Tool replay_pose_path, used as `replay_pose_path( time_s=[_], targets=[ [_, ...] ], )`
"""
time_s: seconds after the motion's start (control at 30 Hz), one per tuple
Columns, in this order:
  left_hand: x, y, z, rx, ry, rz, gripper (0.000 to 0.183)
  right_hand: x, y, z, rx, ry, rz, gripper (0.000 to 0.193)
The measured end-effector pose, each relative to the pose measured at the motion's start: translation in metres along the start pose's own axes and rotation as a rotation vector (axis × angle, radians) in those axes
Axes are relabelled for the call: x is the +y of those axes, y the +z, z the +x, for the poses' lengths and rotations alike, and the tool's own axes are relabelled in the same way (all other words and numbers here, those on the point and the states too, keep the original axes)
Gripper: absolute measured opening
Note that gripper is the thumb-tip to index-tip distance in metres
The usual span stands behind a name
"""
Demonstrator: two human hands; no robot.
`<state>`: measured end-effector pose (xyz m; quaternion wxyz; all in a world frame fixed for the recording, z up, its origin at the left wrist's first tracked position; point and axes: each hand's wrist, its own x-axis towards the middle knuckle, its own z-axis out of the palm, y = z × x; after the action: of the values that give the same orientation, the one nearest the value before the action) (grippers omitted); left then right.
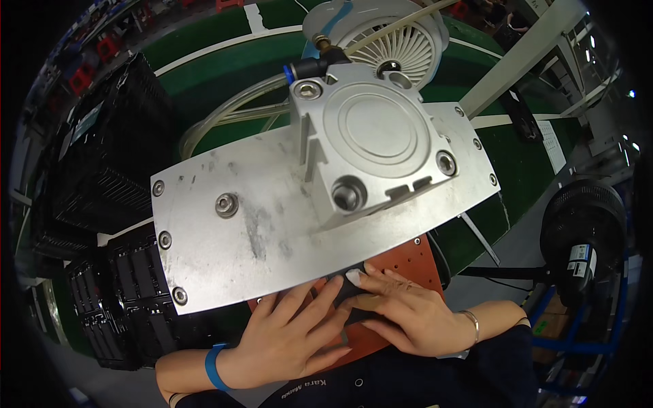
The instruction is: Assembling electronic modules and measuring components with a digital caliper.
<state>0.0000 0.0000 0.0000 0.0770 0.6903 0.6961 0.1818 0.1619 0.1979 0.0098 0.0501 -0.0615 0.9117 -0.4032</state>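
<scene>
Item, one dark flat piece (349,290), partly hidden by fingers, lying over an orange perforated plate (415,262) at the near edge of a broad silver metal plate (231,272). Item, a left hand (282,340) with a blue wristband (216,367), fingers spread and reaching far toward the piece, thumb apart; whether any fingertip pinched it could not be told. Item, a right hand (415,313) with a metal bracelet (474,326), fingers bent over the piece's right side, one tip in a white cover (353,277); a pinch there could not be confirmed either. On the silver plate, a bolted square metal block (374,129); behind it, clear tubing (218,122) and a pale fan (408,61). Along the left, black trays (122,149), stacked; on the right, a black round fan-like unit (585,217). Step in hand, by judgement: positioning the dark piece on the orange plate. Next move, by judgement: it called for squaring the piece with both hands, fingertips kept clear of the silver plate's near edge.
</scene>
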Motion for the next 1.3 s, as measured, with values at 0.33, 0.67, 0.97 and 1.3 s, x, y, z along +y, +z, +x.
replay_pose_path(
  time_s=[0.33, 0.67, 0.97, 1.3],
  targets=[
    [0.005, -0.001, -0.003, 0.264, 0.064, -0.101, 0.043, -0.018, -0.027, 0.014, 0.373, 0.478, 1.137, 0.043],
    [0.025, -0.026, -0.017, 0.374, -0.367, -0.755, 0.02, -0.034, -0.009, 0.008, 0.287, 0.377, 0.93, 0.029],
    [-0.002, -0.005, -0.148, 1.229, -0.85, -0.463, 0.02, -0.089, 0.022, 0.11, -0.009, -0.402, -0.124, 0.027],
    [-0.066, 0.04, -0.267, 1.014, -1.174, 0.414, 0.03, -0.054, 0.139, 0.266, 0.128, -0.814, -1.119, 0.023]
  ],
)
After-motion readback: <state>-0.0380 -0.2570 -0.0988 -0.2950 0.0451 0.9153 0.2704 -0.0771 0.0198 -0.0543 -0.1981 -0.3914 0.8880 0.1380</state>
